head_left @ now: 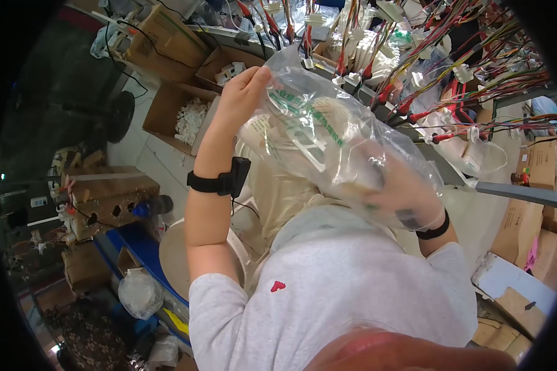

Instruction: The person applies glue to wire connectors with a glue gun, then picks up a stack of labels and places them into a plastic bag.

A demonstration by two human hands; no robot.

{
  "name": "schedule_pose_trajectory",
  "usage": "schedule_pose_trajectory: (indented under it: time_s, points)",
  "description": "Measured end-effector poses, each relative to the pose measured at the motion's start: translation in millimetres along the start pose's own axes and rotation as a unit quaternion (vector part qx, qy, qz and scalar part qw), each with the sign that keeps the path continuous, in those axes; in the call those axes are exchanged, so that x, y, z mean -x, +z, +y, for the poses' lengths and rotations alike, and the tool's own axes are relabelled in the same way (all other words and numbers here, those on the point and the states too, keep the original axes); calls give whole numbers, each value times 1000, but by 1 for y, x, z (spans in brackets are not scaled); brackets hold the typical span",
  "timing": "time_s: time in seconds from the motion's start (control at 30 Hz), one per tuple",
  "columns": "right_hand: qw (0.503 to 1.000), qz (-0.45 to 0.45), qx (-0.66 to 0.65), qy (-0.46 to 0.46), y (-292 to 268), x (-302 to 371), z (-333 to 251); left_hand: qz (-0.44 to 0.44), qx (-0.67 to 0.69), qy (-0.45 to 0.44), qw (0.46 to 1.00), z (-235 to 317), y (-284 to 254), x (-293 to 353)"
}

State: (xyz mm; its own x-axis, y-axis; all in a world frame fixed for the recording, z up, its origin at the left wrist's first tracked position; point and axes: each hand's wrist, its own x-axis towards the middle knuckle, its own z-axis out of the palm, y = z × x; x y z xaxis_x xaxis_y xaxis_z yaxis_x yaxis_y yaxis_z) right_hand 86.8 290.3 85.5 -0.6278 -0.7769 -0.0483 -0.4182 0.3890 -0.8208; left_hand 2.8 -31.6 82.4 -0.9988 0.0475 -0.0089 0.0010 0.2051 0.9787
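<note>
A large clear plastic bag point(315, 133) with green printing spreads slantwise in front of my body. My left hand point(244, 93) is closed on its upper left edge, fingers pinching the film. My right hand point(402, 185) shows hazily through the plastic and appears to be inside the bag up to the wrist. Its fingers curl by a pale bundle point(359, 185) whose kind I cannot make out. More whitish contents blur behind the glare of the film. Each of my forearms wears a black band.
Many coloured wires with red and white connectors point(408, 111) hang over the bench at the upper right. To the left, an open carton point(182, 117) holds small white parts. Beyond it are a fan point(122, 116) and a punctured brown box point(111, 198).
</note>
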Motion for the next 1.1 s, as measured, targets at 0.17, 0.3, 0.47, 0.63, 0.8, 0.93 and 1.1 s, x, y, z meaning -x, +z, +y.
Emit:
schedule_pose_trajectory:
  time_s: [0.17, 0.3, 0.47, 0.63, 0.8, 0.93, 1.1]
  points:
    - [972, 190, -108, 84, 14, 2, 16, -4, 64, -35, 997, -26, 9, 1]
    - [985, 164, 46, 43, 11, -21, -5, -49, 34, -64, 996, -29, 18, 5]
    - [962, -156, 155, 159, 0, -48, -22, -25, 60, -93, 994, -39, 12, 2]
    - [978, 126, 156, 56, 22, -54, -19, -37, 51, -143, 988, -37, 11, 10]
    - [964, 112, 237, -35, 27, -65, 6, -59, 15, -111, 992, -30, 18, 8]
    - [999, 32, 7, 34, 13, -73, -5, -101, 35, -82, 991, -23, 21, 8]
    - [982, -110, -48, 147, 2, -73, -24, -17, -5, -16, 1000, -47, 19, -2]
